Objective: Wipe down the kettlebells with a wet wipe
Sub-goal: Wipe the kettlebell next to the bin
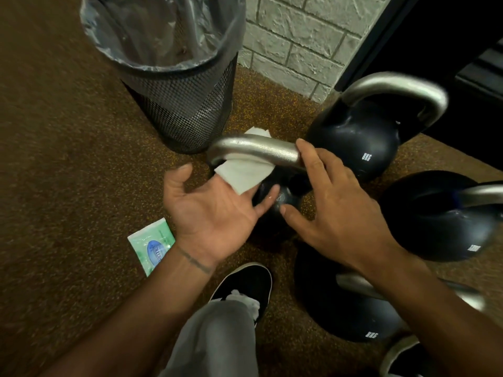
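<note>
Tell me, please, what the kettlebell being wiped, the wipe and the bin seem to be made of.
Kettlebell handle: bare metal, likely steel, dull silver sheen. Kettlebell body: black glossy coating; core hidden. Wipe: white nonwoven cloth, draping limply. Bin: black mesh, probably metal, with clear plastic liner.

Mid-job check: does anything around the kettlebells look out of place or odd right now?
Nothing spilled or damaged. The wet wipe hangs draped over the handle of the middle kettlebell, gripped by neither hand; the left hand lies open under it. The wipe packet lies on the floor beside the left wrist.
</note>
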### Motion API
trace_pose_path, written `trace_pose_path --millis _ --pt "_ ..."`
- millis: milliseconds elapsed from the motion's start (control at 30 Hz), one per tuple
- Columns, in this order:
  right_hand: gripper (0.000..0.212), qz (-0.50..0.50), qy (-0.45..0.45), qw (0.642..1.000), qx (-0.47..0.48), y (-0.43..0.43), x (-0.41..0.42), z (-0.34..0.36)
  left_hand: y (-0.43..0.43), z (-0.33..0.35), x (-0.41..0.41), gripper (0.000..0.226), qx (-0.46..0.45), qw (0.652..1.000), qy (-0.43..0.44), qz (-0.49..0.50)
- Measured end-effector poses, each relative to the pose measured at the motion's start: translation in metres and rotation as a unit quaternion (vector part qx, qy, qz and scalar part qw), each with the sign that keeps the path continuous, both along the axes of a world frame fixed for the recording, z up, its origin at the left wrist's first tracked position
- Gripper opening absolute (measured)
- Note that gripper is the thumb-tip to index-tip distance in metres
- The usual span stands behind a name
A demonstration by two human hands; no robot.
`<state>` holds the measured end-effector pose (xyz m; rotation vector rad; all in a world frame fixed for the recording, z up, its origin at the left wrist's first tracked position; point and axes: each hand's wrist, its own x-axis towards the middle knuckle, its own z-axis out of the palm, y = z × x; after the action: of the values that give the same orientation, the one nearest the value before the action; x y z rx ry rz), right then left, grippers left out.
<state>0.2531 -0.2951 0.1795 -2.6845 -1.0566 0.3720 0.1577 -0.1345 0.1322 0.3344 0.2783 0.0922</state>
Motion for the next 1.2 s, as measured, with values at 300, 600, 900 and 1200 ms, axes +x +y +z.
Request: trace_pose_path --millis 300,600,900,1200 --pt "0.104 -0.023 0.031 0.999 0.018 0.007 -0.006 -0.008 -0.009 0.016 0.010 0.094 -0.001 1.000 0.002 -0.024" --pt "0.106 -0.010 0.044 0.999 0.018 0.002 -0.003 -0.007 -0.009 0.026 -0.020 0.092 -0.015 1.000 -0.011 0.007" --pt "0.109 -0.001 0.038 0.999 0.012 0.003 -0.004 -0.007 -0.029 0.041 -0.012 0.082 0.291 0.948 0.126 0.025" --pt "0.110 0.001 0.034 0.999 0.025 0.002 -0.005 -0.009 -0.048 0.017 -0.016 0.102 0.635 0.749 0.184 -0.055"
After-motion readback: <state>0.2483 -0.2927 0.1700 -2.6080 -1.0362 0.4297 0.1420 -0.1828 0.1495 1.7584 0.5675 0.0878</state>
